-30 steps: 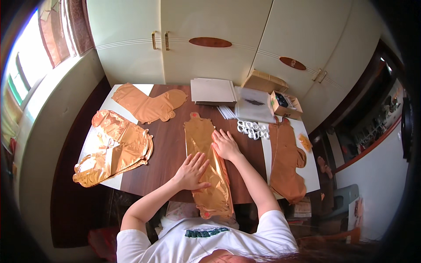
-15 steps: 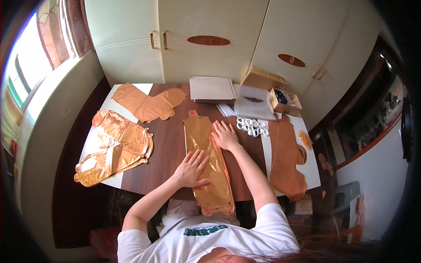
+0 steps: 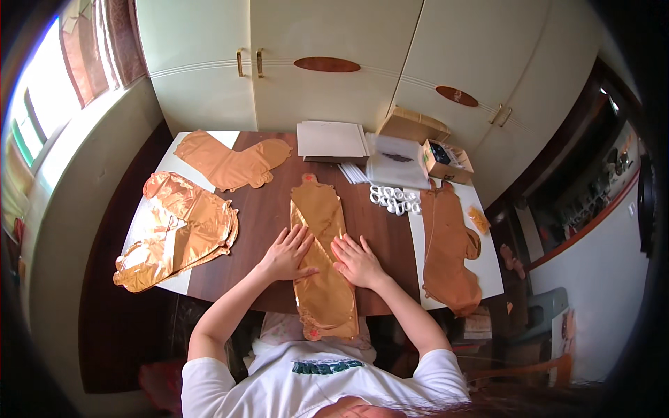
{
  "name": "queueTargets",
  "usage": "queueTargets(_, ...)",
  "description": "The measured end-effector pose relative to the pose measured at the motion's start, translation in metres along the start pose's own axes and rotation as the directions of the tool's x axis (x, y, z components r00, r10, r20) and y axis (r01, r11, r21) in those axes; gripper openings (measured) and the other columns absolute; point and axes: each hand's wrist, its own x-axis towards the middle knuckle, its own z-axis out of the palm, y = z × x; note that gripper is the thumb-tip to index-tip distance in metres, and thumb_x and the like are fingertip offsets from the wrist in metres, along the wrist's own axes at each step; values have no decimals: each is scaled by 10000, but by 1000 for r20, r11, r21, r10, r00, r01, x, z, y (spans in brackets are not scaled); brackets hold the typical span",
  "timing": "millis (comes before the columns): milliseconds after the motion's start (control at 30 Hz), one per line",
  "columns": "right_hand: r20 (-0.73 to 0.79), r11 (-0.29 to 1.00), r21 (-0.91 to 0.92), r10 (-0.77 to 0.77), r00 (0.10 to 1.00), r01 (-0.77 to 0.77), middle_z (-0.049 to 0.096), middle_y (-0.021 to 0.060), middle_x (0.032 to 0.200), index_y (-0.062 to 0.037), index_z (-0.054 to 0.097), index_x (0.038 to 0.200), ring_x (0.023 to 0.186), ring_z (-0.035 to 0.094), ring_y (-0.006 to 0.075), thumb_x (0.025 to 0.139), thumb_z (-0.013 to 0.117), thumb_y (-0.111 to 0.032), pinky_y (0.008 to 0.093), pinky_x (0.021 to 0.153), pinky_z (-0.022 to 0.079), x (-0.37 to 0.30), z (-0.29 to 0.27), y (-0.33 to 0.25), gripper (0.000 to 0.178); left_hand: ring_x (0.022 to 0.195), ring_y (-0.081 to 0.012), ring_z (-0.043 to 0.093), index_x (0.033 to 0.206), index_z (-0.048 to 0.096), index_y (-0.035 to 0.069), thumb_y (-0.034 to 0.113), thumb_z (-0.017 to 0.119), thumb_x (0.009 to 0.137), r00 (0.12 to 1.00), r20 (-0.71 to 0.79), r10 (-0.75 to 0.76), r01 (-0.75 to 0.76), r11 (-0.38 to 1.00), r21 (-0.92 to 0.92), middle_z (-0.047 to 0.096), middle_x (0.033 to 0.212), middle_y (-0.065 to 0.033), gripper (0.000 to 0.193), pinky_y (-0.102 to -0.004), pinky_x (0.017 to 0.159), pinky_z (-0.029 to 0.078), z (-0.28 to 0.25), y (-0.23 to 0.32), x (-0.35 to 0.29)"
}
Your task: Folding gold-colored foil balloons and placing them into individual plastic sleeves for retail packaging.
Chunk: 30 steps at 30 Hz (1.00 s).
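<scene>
A long folded gold foil balloon lies lengthwise before me, its near end reaching past the table's front edge. Small reddish marks show at both ends. My left hand rests flat on its left side, fingers spread and pointing away from me. My right hand lies flat against its right edge, fingers stretched out toward the middle. Neither hand grips anything. To the left is a shiny pile of gold foil balloons. Beyond it lies a matte copper-coloured foil balloon, and another brownish one is at the right.
At the back of the brown and white table are stacked pale boards, clear plastic sleeves and an open small box. Several white rolls sit in front, with a yellow packet farther right. Cabinets stand behind.
My right hand has come nearer along the foil's right edge. My left hand has shifted slightly left and away from me. The folded foil now lies straighter and flatter.
</scene>
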Motion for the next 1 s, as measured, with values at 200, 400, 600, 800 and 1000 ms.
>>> queueTargets(200, -62, 993, 15, 121, 991, -120, 363, 85, 1429, -95, 392, 1362, 1350, 280, 267, 923, 435, -396, 566, 1070, 184, -8, 4, -21, 534, 1338, -352, 279, 1380, 334, 31, 703, 434, 786, 999, 13, -39, 39, 999, -2, 310, 1426, -219, 903, -524, 1071, 225, -1, -6, 4)
queueTargets(400, -118, 993, 104, 72, 990, -60, 361, 83, 1431, -105, 416, 1351, 1342, 297, 272, 906, 462, -420, 558, 1073, 180, -3, -4, -23, 547, 1342, -339, 278, 1385, 326, 31, 707, 427, 787, 998, 20, -58, 58, 998, 26, 304, 1434, -208, 908, -553, 1061, 218, -2, -5, 5)
queueTargets(600, -33, 994, 20, -107, 994, 107, 400, 61, 1407, -140, 471, 1314, 1332, 317, 260, 893, 485, -403, 539, 1074, 207, -2, -1, -31, 497, 1347, -315, 276, 1376, 340, 25, 704, 421, 792, 997, 15, -71, 70, 997, 31, 317, 1431, -194, 899, -547, 1056, 226, -1, -6, 7)
queueTargets(800, -55, 994, 22, -101, 993, 102, 416, 62, 1396, -145, 482, 1305, 1320, 335, 262, 889, 492, -399, 539, 1067, 223, -4, 0, -33, 488, 1350, -289, 276, 1365, 341, -20, 703, 446, 780, 985, 31, -171, 169, 983, 69, 321, 1435, -184, 935, -520, 1073, 206, 1, -27, 32)
queueTargets(1000, -72, 993, 4, -114, 991, 115, 429, 64, 1384, -150, 474, 1312, 1310, 348, 269, 884, 499, -398, 536, 1064, 234, -2, 0, -33, 496, 1388, -252, 188, 1410, 273, 10, 734, 396, 774, 953, 119, -277, 269, 960, 81, 246, 1485, -128, 972, -496, 1106, 141, 2, -58, 57)
